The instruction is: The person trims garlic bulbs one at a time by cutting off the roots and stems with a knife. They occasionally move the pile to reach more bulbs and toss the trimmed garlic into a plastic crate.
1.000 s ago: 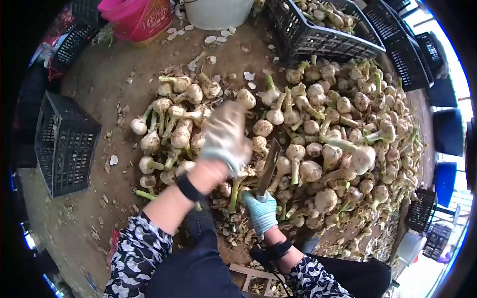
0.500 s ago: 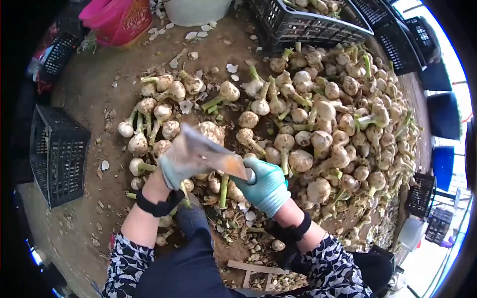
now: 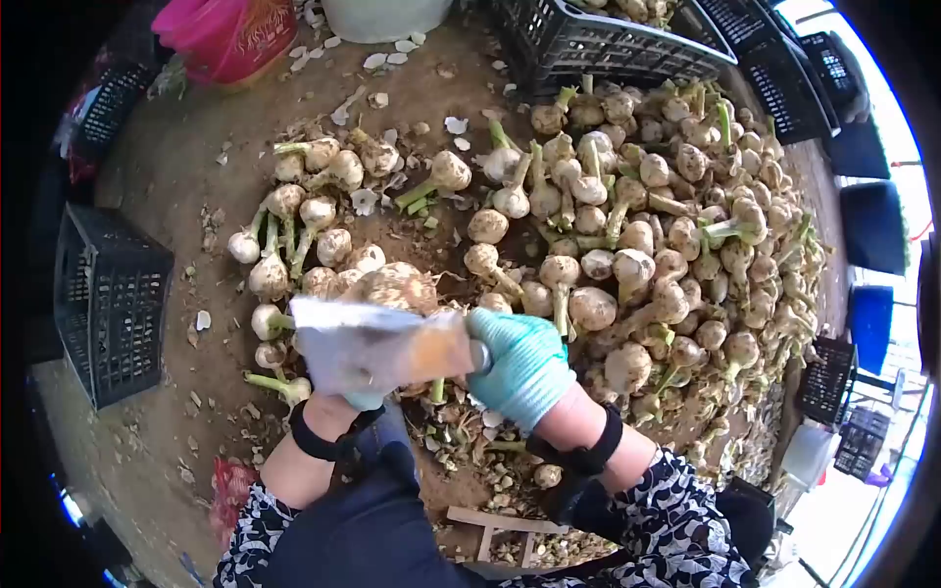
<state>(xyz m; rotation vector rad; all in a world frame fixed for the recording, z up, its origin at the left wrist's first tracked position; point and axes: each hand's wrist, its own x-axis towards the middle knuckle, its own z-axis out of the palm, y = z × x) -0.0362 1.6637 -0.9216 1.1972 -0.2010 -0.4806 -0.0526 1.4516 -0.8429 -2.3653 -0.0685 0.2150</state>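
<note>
My right hand [image 3: 521, 365], in a pale green knit glove, is closed round the handle of a wide cleaver [image 3: 338, 343]. The blade points left, its broad face turned up and smeared brown and orange. Behind the blade is my left hand [image 3: 364, 401]; just a bit of its glove shows, and its fingers are hidden. Beyond the blade's upper edge sits a large brown-spotted bulb [image 3: 397, 286], its lower part covered by the blade. Smaller pale bulbs with thick green stems, such as one bulb [image 3: 270, 278], lie to the left.
A big heap of stemmed bulbs [image 3: 676, 245] spreads on the right. Black plastic crates stand at the left [image 3: 118, 314] and top right [image 3: 627, 54]. A pink bucket [image 3: 221, 44] and a white bucket [image 3: 387, 20] are at the back. A wooden piece [image 3: 505, 519] lies near my legs.
The cleaver has swung down and left, its blade now flatter and covering most of my left hand. My left hand has moved lower. The large spotted bulb shows more fully above the blade.
</note>
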